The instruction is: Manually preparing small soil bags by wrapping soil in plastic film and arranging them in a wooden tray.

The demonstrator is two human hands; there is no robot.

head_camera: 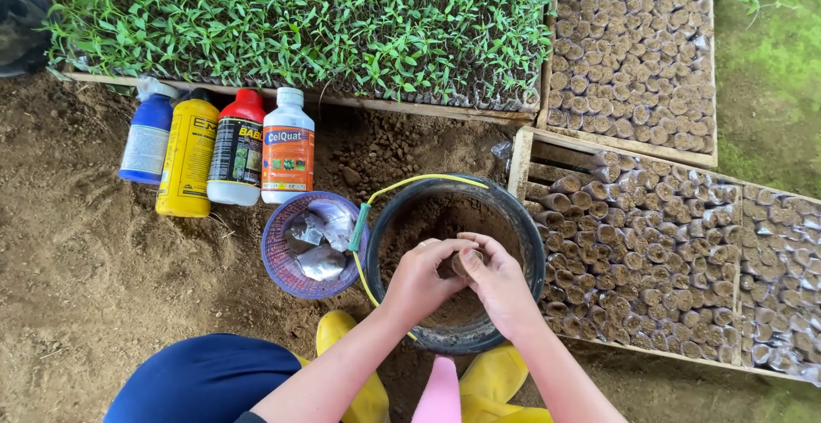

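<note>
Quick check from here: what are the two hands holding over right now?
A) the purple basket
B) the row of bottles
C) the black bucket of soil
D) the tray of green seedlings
C: the left hand and the right hand meet around a small soil-filled pot directly above the black bucket, with the purple basket off to the side.
</note>
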